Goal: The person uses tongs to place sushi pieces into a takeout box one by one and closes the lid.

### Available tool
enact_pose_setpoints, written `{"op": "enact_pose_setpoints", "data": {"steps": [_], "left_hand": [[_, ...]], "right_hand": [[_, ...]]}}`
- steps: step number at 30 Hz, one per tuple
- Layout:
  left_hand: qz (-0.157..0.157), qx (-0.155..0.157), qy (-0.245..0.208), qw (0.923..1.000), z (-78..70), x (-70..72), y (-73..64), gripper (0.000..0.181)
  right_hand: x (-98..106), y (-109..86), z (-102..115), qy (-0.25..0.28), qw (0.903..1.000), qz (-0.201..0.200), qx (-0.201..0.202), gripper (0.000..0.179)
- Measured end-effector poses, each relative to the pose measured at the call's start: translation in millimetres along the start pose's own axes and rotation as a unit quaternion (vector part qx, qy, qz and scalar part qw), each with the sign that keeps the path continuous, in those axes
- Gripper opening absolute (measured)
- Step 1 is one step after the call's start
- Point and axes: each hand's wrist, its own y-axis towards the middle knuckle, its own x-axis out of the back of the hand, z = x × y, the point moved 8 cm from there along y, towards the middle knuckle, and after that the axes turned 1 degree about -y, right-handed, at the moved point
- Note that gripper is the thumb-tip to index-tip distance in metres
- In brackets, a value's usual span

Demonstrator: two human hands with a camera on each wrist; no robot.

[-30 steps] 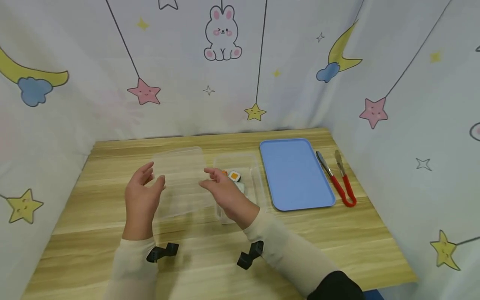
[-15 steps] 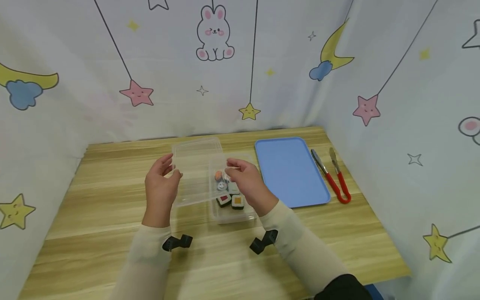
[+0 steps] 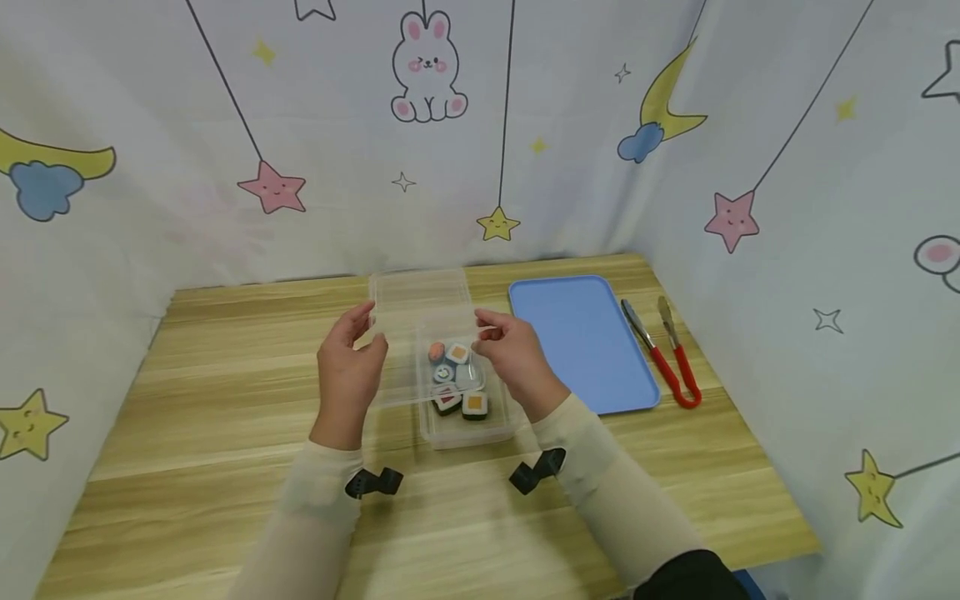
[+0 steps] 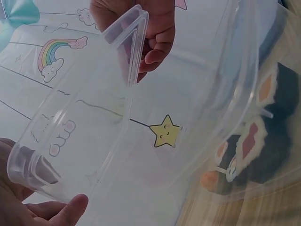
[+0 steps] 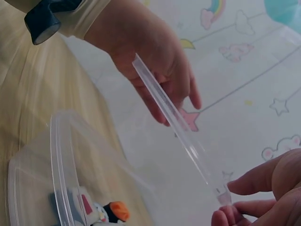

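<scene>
A clear plastic lid (image 3: 420, 292) is held raised and tilted over the near part of the table. My left hand (image 3: 348, 379) pinches its left edge, and my right hand (image 3: 521, 362) pinches the opposite edge, as the right wrist view's close-up of the right hand (image 5: 270, 195) also shows. Beneath and partly seen through the lid stands a clear plastic container (image 3: 468, 436). Several sushi pieces lie in it, among them a square roll with an orange centre (image 3: 475, 404) and one with a red centre (image 4: 250, 141).
To the right of the container lies a blue tray (image 3: 585, 342), its near left corner partly behind the right hand. Tongs (image 3: 682, 367) with red handles lie beyond the tray. A patterned curtain (image 3: 337, 225) closes off the back and sides of the wooden table (image 3: 225, 417).
Both hands have moved right, carrying the lid from the container's left side to above it. The sushi pieces have come more into view. Container, tray and tongs stay put.
</scene>
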Motion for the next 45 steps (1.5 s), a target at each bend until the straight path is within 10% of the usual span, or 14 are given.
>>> {"op": "enact_pose_setpoints", "data": {"steps": [26,45], "left_hand": [[0.034,-0.095,-0.027,0.9946,-23.4,-9.6,-9.8,0.051],[0.070,-0.120,-0.134,0.9813,-34.2,-15.6,-14.9,0.061]], "right_hand": [[24.3,0.2,13.3,-0.014,0.9992,-0.036,0.009,0.055],[31.7,-7.2,21.6,-0.007,0.9977,-0.049,0.046,0.060]]}}
